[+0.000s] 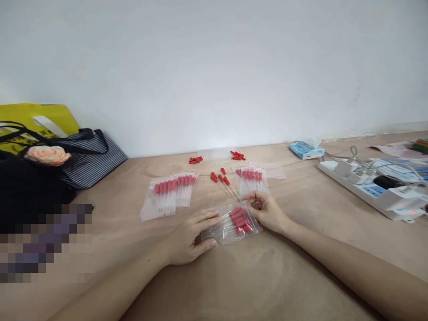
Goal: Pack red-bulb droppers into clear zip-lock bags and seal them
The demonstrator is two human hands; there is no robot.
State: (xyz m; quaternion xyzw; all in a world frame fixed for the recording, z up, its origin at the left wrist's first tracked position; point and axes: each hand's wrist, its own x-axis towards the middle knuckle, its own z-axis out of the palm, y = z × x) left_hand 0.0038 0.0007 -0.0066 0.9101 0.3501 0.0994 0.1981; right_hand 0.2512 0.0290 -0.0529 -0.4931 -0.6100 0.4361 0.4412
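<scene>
A clear zip bag (222, 232) lies sideways in front of me, with several red-bulbed droppers (241, 220) inside, their bulbs towards the right. My left hand (195, 234) holds the bag's left end, fingers over the top and thumb at the lower edge. At the bag's right end, my right hand (265, 211) pinches the upper corner with curled fingers. Just beyond the bag lie several loose droppers (223, 179), tips pointing towards me. Filled bags of droppers rest to the left (163, 196) and behind my right hand (252, 178).
Red rubber bulbs lie in two small piles (195, 160) (238, 156) near the wall, with glass tubes (220, 158) between them. A tissue pack (306, 150) and a power strip (364, 187) with plugs are on the right. A striped bag (90, 158) and yellow bag (56, 118) stand left.
</scene>
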